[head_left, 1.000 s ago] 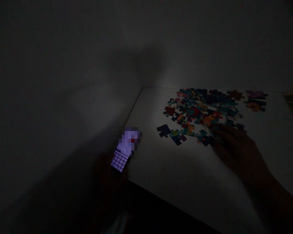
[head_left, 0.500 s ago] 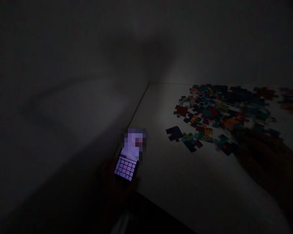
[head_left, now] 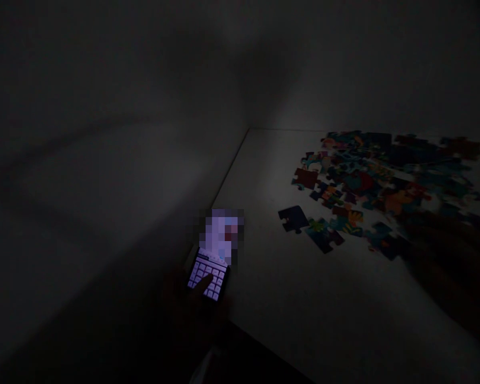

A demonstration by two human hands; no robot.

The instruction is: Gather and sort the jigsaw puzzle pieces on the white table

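Observation:
A lit phone (head_left: 219,278) is held near the table's left edge by my left hand (head_left: 196,305), which wraps round its lower end. The thumb lies over the bright keypad on the screen; the upper part of the screen is blurred out. To the right, my right hand (head_left: 448,256) is a dark shape beside the near side of the jigsaw puzzle pieces (head_left: 360,182). Its fingers are lost in the dark, so I cannot tell whether they hold a piece. A dark blue puzzle piece (head_left: 294,218) lies at the left of the spread.
The room is very dark. The white table (head_left: 272,293) meets a pale wall (head_left: 344,69) at the back and another wall (head_left: 144,170) on the left. Soft shadows fall on both walls. Puzzle pieces cover the table's back right, some overlapping.
My left thumb has come down over the phone's keypad. The puzzle pieces and my right hand appear slightly farther right as the view shifts.

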